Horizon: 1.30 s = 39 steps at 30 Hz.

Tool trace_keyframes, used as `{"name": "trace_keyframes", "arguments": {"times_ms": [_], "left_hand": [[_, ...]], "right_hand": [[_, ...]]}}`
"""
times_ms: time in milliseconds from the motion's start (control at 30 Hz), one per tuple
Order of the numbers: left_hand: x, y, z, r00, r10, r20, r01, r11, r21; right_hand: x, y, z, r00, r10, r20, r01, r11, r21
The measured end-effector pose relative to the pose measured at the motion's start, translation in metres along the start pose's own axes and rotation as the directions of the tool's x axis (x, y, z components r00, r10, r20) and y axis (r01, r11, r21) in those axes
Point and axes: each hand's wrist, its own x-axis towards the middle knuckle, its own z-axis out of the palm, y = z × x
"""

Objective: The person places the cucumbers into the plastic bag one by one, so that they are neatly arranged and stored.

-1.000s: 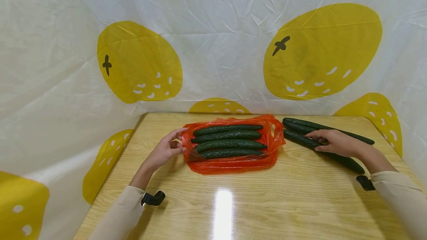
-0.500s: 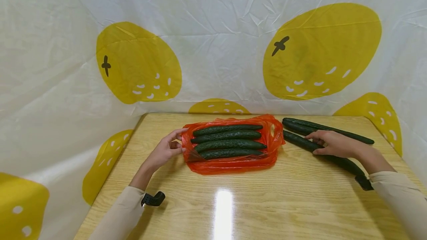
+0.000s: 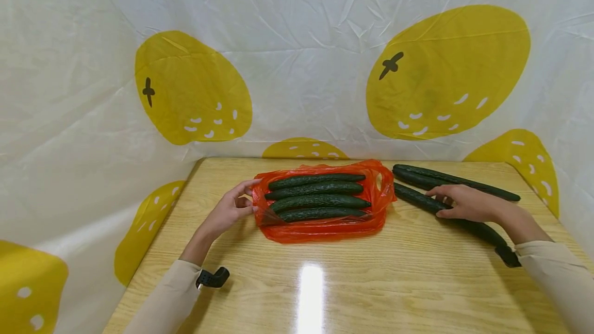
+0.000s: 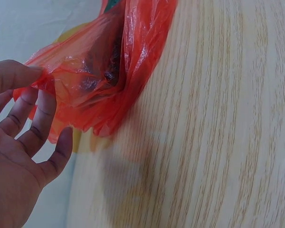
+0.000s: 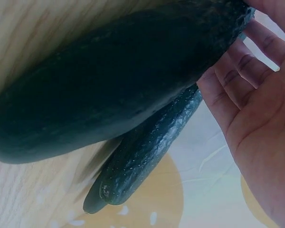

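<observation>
My left hand point(image 3: 229, 207) pinches the left edge of a thin red plastic bag point(image 3: 320, 231), its thumb and fingertips closed on the film point(image 4: 80, 71) in the left wrist view. Several dark green cucumbers point(image 3: 320, 200) lie side by side across the bag. To the right, my right hand point(image 3: 468, 203) grips a loose cucumber point(image 3: 415, 198) near its middle, thumb on the near side and fingers over the far side. In the right wrist view this cucumber point(image 5: 99, 85) fills much of the picture. Its near end meets the dark wrist camera in the head view.
Behind the held cucumber, two more cucumbers point(image 3: 457, 179) lie together near the back right of the wooden table point(image 3: 394, 282). The bag's handle loop point(image 3: 385, 184) spreads toward them. A white sheet point(image 3: 306, 92) with yellow fruit prints hangs behind the table and along its sides.
My right hand has shifted slightly toward me, and its thumb has settled against the cucumber's near side. The cucumber has turned a little, its right end nearer me. The left hand has stayed put.
</observation>
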Motion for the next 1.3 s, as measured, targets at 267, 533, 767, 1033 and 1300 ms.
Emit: {"name": "trace_keyframes", "arguments": {"times_ms": [267,533,767,1033,1300], "left_hand": [[-0.001,-0.002,0.000,1.000,0.002,0.002,-0.002,1.000,0.002],[0.000,0.002,0.001,1.000,-0.003,-0.001,0.003,1.000,0.005],[0.000,0.001,0.000,1.000,0.008,0.009,-0.008,1.000,-0.002],[0.001,0.000,0.000,1.000,0.007,0.006,-0.007,1.000,0.003],[0.000,0.001,0.000,1.000,0.005,-0.001,-0.005,1.000,0.008]], "right_hand": [[-0.005,-0.003,-0.005,1.000,-0.024,-0.018,0.024,1.000,-0.010],[-0.014,-0.006,-0.014,1.000,0.003,-0.011,-0.002,0.999,0.038],[-0.019,-0.008,-0.025,0.999,-0.010,-0.049,0.012,0.999,0.050],[-0.020,-0.008,-0.037,0.986,-0.050,-0.160,0.048,0.999,-0.012],[-0.016,-0.019,-0.049,0.971,-0.064,-0.231,0.056,0.998,-0.043]]}}
